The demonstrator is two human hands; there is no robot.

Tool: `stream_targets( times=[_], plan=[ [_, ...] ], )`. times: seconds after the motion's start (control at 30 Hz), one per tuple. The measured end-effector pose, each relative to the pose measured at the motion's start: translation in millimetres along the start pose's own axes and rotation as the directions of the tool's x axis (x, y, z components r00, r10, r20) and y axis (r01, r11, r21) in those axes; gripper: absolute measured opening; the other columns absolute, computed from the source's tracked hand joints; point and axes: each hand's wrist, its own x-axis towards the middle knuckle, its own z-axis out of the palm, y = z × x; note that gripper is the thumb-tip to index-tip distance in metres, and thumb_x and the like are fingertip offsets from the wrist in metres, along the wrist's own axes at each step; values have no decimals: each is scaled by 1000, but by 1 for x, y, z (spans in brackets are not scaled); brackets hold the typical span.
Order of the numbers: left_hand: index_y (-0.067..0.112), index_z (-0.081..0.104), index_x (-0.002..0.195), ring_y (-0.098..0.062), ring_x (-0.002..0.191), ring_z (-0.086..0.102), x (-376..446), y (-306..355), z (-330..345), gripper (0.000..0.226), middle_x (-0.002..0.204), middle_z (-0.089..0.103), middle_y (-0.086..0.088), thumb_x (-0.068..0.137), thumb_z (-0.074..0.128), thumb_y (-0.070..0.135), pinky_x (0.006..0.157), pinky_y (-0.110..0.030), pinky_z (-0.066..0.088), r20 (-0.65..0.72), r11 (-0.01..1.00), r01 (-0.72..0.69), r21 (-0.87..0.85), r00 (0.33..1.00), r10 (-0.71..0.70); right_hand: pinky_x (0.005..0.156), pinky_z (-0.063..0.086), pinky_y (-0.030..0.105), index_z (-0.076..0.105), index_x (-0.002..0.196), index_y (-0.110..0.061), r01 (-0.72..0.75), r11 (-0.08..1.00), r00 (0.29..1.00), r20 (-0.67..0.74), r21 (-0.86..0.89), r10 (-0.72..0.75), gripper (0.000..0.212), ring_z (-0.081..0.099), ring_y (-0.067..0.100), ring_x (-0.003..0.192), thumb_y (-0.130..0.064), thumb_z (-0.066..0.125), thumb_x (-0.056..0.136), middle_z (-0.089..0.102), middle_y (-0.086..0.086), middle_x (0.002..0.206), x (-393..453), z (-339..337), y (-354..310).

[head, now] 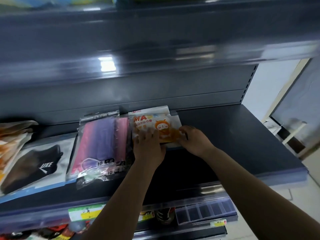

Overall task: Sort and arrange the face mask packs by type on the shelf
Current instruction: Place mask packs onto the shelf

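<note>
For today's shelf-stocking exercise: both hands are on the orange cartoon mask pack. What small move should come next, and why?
Probably square the orange pack against the shelf's back wall and let go. Both the left hand and right hand rest on it, and it already lies right of the pink-purple packs.

Glossy plastic packs on a dark metal shelf

The mask packs (102, 146) sit in clear, shiny, crinkled plastic film; the shelf (233, 135) looks like smooth painted metal with a dull sheen; black mask (34, 167) looks like matt cloth.
</note>
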Motion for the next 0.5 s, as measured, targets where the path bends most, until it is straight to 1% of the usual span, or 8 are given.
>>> stream_targets(
  times=[0.1, 0.13, 0.2, 0.27, 0.33, 0.4, 0.43, 0.5],
  plan=[
    [17, 15, 148, -35, 144, 10, 6, -6, 5, 66, 158, 13, -9, 94, 42, 44, 115, -46, 18, 14, 999, -46, -5, 999, 46, 102, 39, 45, 48, 132, -16, -66, 996, 998, -18, 65, 67, 48, 52, 28, 117, -34, 57, 88, 58, 7, 127, 16, 5, 2],
    [18, 15, 148, -34, 145, 10, 8, -7, 6, 66, 158, 13, -8, 94, 42, 44, 116, -46, 18, 12, 998, -60, -22, 998, 60, 102, 40, 44, 49, 133, -16, -87, 989, 995, -35, 122, 92, 51, 53, 27, 117, -34, 58, 86, 59, 7, 126, 22, 7, 3],
    [19, 18, 148, -30, 145, 12, 8, -8, 10, 65, 158, 15, -6, 93, 43, 43, 116, -45, 20, -15, 995, -89, -49, 996, 88, 99, 44, 40, 52, 131, -12, -123, 943, 987, -66, 308, 150, 52, 56, 24, 114, -33, 63, 84, 60, 6, 123, 29, 11, 4],
    [21, 19, 149, -26, 145, 14, 5, -6, 12, 66, 158, 17, -3, 93, 45, 43, 115, -41, 20, -51, 988, -139, -70, 989, 136, 91, 50, 37, 60, 121, -7, -143, 856, 974, -81, 497, 210, 46, 61, 24, 105, -29, 68, 82, 65, 9, 115, 33, 14, 3],
    [23, 20, 149, -23, 145, 16, 3, -2, 10, 65, 158, 18, 1, 92, 44, 45, 112, -36, 22, -67, 977, -188, -103, 981, 182, 82, 54, 37, 66, 105, -5, -128, 789, 965, -108, 601, 238, 33, 66, 24, 93, -25, 71, 80, 69, 10, 99, 33, 12, 5],
    [23, 26, 147, -22, 144, 20, 3, 1, 8, 62, 156, 23, 1, 92, 43, 46, 110, -33, 26, -82, 968, -200, -151, 979, 189, 75, 55, 35, 68, 94, -5, -96, 772, 965, -131, 628, 227, 22, 67, 23, 85, -22, 70, 81, 70, 9, 88, 30, 7, 11],
    [23, 30, 146, -22, 143, 22, 4, 1, 7, 62, 155, 27, 0, 90, 43, 49, 110, -34, 28, -91, 968, -177, -177, 982, 163, 72, 53, 35, 67, 91, -3, -83, 776, 965, -145, 625, 220, 19, 66, 23, 81, -20, 69, 82, 69, 10, 84, 29, 3, 16],
    [23, 39, 139, -26, 139, 29, 6, 1, 7, 70, 148, 37, -2, 78, 40, 58, 108, -39, 35, -133, 972, -122, -202, 986, 96, 66, 49, 32, 65, 91, -2, -74, 778, 956, -177, 624, 233, 16, 62, 24, 80, -17, 62, 86, 66, 11, 83, 29, -4, 30]
  ],
)
